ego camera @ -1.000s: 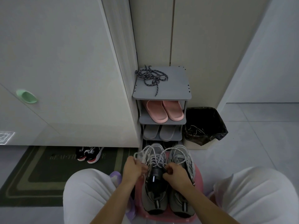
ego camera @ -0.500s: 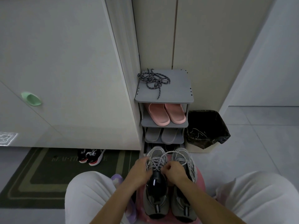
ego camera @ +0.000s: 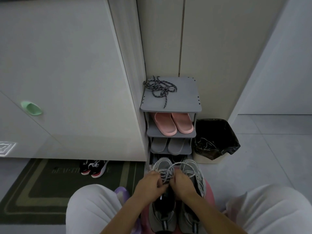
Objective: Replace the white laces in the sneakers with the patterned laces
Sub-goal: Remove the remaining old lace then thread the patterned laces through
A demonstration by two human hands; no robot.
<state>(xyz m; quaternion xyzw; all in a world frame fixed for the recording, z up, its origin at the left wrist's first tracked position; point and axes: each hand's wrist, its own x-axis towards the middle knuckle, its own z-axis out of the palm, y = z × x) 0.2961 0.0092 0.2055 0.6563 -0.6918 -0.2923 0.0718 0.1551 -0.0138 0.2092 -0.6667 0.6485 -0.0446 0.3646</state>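
1. Both forearms [ego camera: 128, 215] are bare from the wrist down to the lower edge of the view.
2. The left hand [ego camera: 150, 184] and the right hand [ego camera: 181, 184] are bare as well.
3. Loose trousers [ego camera: 91, 210] in a pale off-white to light grey cover both thighs and knees. The cloth is plain, smooth and matte.
4. The cloth is creased inside the right knee.
5. A rounded lilac shape [ego camera: 121, 193] with paler blotches shows at the left knee. It may be footwear, but too little shows to tell.

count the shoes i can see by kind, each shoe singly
grey sneakers: 2
pink slippers: 2
grey slippers: 2
black-and-red shoes: 2
total: 8, leaving out the bottom shelf, which is too dark to count
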